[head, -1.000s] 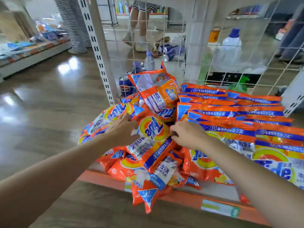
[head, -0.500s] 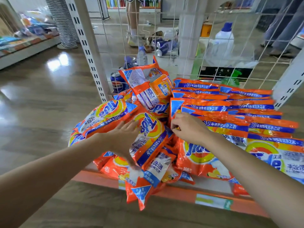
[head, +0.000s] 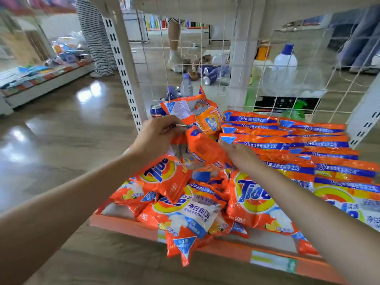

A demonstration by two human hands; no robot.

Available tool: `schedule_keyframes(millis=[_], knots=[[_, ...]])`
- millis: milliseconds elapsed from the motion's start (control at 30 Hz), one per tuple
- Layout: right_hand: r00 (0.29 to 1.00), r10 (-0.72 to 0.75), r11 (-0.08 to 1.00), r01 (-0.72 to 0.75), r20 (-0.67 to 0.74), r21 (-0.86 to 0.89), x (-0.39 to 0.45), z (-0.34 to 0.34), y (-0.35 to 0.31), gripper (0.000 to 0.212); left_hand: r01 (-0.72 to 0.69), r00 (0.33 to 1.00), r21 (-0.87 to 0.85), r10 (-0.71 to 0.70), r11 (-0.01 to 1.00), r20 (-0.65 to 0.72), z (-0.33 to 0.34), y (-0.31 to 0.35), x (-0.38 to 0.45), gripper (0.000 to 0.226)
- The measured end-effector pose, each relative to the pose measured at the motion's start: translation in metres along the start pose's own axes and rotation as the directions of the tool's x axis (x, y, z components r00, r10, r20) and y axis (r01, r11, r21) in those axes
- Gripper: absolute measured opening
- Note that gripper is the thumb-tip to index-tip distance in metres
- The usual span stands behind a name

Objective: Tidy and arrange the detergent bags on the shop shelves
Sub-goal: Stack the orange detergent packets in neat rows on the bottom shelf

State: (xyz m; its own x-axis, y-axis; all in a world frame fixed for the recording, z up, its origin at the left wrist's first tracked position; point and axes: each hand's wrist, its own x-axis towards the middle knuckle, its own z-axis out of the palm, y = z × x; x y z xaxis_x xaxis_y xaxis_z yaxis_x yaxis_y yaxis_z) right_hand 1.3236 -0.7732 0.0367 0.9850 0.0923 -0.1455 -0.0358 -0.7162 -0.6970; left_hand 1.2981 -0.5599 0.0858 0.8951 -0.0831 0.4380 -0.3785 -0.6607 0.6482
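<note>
Orange detergent bags fill a low shelf (head: 127, 224) with an orange front edge. On the left they lie in a loose heap (head: 185, 208); on the right they lie in neat overlapping rows (head: 298, 145). My left hand (head: 158, 134) grips the top edge of one orange bag (head: 202, 150) and holds it raised above the heap, its back turned toward me. My right hand (head: 239, 153) lies with straight fingers against the right side of that bag. Another bag (head: 195, 111) leans upright against the wire back.
A white slotted upright (head: 121, 64) and a wire grid panel (head: 287, 79) bound the shelf at the back. Behind the grid are a white bottle with a blue cap (head: 285, 58), cans and people's legs. A low shelf with goods (head: 41, 79) stands far left across wooden floor.
My left hand has gripped a bag from the heap and lifted it up. My right hand has moved from the rows' edge to the lifted bag's side.
</note>
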Motion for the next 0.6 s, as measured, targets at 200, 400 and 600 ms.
schedule_keyframes(millis=[200, 400, 600], knots=[[0.865, 0.139, 0.803, -0.384, 0.482, 0.456, -0.013, -0.032, -0.007, 0.028, -0.009, 0.997, -0.383, 0.036, 0.924, 0.062, -0.015, 0.017, 0.001, 0.029], [0.989, -0.058, 0.708, -0.056, 0.137, 0.704, -0.018, -0.055, 0.010, 0.034, 0.070, 0.994, -0.342, -0.093, 0.937, -0.050, -0.013, 0.020, 0.008, 0.040], [0.988, -0.143, 0.599, 0.040, 0.058, 0.800, -0.031, -0.072, 0.042, 0.052, 0.732, 0.681, -0.623, -0.294, 0.276, 0.671, 0.050, 0.026, 0.003, 0.067]])
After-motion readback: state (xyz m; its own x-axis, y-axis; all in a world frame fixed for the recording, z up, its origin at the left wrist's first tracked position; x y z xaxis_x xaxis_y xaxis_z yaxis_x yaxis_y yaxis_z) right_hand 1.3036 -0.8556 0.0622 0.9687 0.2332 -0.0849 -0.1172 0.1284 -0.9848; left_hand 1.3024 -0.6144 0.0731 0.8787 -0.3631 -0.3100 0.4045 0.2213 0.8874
